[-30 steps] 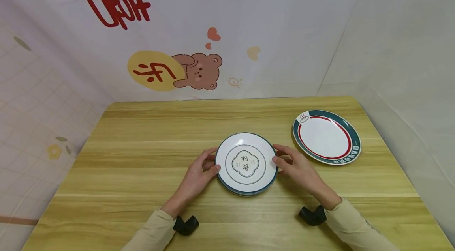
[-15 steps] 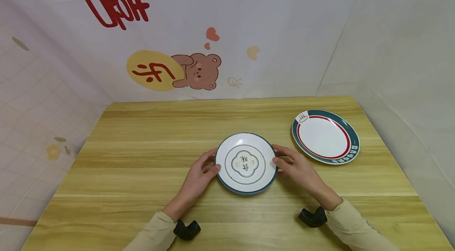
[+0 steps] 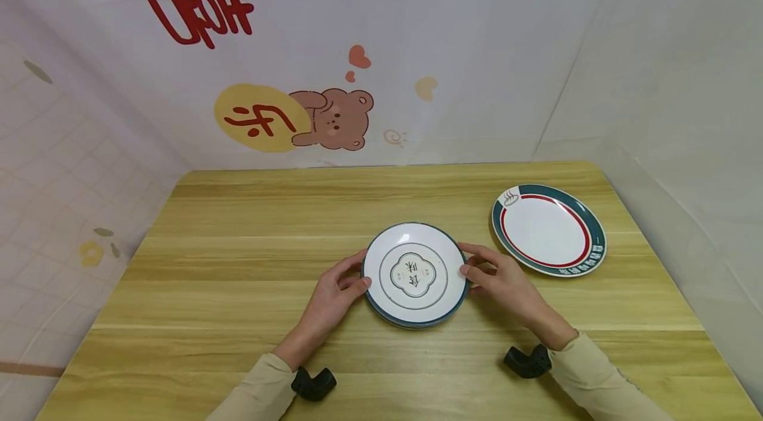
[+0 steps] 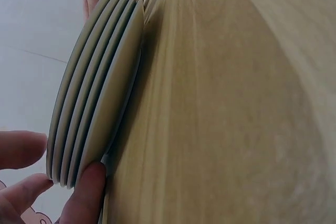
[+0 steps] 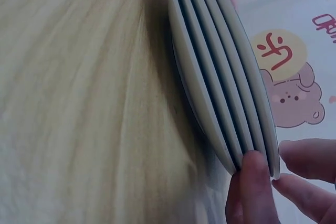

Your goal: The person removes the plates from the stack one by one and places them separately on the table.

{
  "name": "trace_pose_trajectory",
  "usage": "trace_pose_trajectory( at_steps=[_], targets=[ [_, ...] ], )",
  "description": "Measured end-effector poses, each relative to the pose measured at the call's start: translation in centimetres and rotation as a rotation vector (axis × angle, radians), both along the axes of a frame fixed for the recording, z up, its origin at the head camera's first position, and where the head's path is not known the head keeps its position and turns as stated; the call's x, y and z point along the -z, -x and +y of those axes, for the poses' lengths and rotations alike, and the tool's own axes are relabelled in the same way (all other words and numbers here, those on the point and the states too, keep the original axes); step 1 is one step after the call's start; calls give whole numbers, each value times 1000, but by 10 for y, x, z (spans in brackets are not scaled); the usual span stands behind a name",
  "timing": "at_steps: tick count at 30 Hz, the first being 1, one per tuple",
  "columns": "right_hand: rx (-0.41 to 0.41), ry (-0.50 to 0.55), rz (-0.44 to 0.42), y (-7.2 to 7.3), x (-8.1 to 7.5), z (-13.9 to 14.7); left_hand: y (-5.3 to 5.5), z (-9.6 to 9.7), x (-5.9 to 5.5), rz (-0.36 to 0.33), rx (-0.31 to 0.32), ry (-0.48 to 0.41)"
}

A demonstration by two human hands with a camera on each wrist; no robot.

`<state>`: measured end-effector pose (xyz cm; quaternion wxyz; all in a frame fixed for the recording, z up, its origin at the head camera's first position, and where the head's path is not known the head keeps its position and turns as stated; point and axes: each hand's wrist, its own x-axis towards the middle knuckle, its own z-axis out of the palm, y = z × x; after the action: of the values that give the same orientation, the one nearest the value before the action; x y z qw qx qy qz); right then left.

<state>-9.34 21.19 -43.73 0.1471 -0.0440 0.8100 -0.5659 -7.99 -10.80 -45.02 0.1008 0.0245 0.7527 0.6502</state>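
A stack of several white plates (image 3: 413, 308) with dark blue-green rims sits in the middle of the table, its top plate printed with a flower-shaped emblem. From the left, my left hand (image 3: 332, 295) holds the stack by its edge, thumb at the top rim. The right hand (image 3: 505, 285) grips the opposite edge in the same way. Side on, the left wrist view shows the stacked plates (image 4: 89, 87) with a fingertip low against the bottom plate. In the right wrist view, a finger (image 5: 255, 182) lies across the rims of the plates (image 5: 223, 72). Fingers behind the stack are partly hidden.
A larger oval plate (image 3: 544, 230) with a green border and red line lies at the back right of the wooden table (image 3: 250, 222), near the right hand. White printed cloth (image 3: 477, 63) stands behind and at both sides. Each wrist carries a black device (image 3: 314, 384).
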Motion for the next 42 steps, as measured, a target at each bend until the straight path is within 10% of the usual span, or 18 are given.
trace_pose_trajectory(
  at_steps=[20, 31, 42],
  targets=[
    [87, -17, -38, -1, 0, 3, 2, 1, 3, -22, -26, 34],
    [95, -21, -51, 1, -7, 7, 3, 2, 4, -49, -17, -143],
    [120, 22, -115, -1, -11, 9, 3, 0, 6, -21, 5, -121]
  ],
)
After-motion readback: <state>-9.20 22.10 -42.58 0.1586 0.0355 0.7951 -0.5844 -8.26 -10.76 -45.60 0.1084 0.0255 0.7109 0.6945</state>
